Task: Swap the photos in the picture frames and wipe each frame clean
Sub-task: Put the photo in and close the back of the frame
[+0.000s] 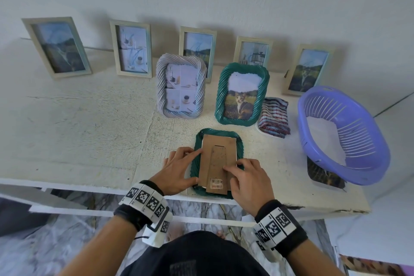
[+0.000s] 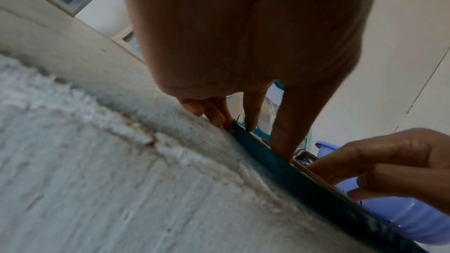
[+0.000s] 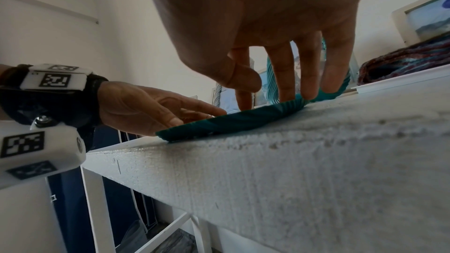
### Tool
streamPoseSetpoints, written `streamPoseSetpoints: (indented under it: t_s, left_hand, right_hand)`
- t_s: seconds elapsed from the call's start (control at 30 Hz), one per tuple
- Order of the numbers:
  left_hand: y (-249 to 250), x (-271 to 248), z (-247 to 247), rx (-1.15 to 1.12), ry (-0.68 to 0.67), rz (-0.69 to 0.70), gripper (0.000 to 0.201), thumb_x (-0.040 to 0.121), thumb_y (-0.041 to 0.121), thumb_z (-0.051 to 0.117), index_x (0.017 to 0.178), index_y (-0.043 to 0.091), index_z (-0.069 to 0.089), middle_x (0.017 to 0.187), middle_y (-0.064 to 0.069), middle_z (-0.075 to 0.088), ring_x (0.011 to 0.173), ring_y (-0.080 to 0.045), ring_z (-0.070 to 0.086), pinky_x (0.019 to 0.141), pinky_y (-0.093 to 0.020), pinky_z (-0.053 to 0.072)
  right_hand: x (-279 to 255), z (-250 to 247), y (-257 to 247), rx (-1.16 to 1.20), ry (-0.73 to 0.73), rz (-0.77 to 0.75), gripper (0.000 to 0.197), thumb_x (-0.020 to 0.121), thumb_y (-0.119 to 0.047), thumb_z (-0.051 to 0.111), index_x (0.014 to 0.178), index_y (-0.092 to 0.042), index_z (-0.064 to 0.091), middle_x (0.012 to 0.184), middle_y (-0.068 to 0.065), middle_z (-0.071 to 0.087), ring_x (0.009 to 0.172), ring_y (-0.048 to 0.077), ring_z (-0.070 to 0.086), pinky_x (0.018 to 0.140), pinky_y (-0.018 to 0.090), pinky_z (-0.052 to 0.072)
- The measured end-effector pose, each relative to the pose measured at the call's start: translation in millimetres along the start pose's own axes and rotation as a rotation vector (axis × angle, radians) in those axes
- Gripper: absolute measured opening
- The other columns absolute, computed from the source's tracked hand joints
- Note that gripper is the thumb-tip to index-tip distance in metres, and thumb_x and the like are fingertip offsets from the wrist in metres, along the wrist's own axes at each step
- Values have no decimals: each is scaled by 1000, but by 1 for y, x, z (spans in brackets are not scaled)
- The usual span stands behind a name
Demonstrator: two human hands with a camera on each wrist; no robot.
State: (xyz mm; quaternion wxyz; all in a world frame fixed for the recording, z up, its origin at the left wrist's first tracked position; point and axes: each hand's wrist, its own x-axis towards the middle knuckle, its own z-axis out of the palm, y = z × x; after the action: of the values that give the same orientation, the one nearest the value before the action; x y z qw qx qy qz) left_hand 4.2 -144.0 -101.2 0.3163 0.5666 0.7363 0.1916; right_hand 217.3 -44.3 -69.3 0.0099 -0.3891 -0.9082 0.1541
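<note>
Pressing on the brown cardboard backing (image 1: 218,159), the left hand (image 1: 179,171) and right hand (image 1: 249,182), fingers outstretched and gripping nothing, steadied a face-down teal rope-edged picture frame (image 1: 195,163) at the white tabletop's (image 1: 89,130) front edge, a striped cloth (image 1: 274,120) behind.

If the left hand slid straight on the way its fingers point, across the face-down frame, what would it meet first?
The left hand points right and slightly away, fingertips at the left edge of the cardboard backing of the face-down teal frame. It would ride onto that backing and its stand flap first; further on, probably the right hand.
</note>
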Motion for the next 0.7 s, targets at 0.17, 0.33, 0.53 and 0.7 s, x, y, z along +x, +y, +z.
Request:
streamPoseSetpoints:
  t_s: [0.17,0.33,0.53,0.7]
  left_hand:
    - [-5,-2,3,-37,13,25,85,68,62,41,149,39,26,136,9,26,119,-9,21,106,-34,23]
    - [-9,-5,5,41,22,60,86,71,69,33,151,38,24,144,9,25,121,-3,18,103,-26,19]
    - [-12,-7,7,81,27,80,82,75,70,29,151,38,24,146,9,24,122,1,17,102,-25,18]
    - [-12,-8,7,131,23,97,80,77,69,26,151,38,22,147,7,23,125,-4,18,102,-26,19]
  right_hand:
    - [0,2,-2,-2,19,42,46,81,-36,33,107,-32,71,110,0,62,101,25,53,81,41,49]
    - [4,5,-17,-84,105,28,25,86,-39,50,85,-22,68,97,4,60,87,25,51,71,37,45]
    - [12,9,-41,-97,51,82,51,79,-58,58,101,-12,56,97,11,53,87,27,51,63,33,47]
    - [13,5,-48,-93,39,123,52,84,-52,50,122,-17,42,109,11,50,97,27,45,63,30,41]
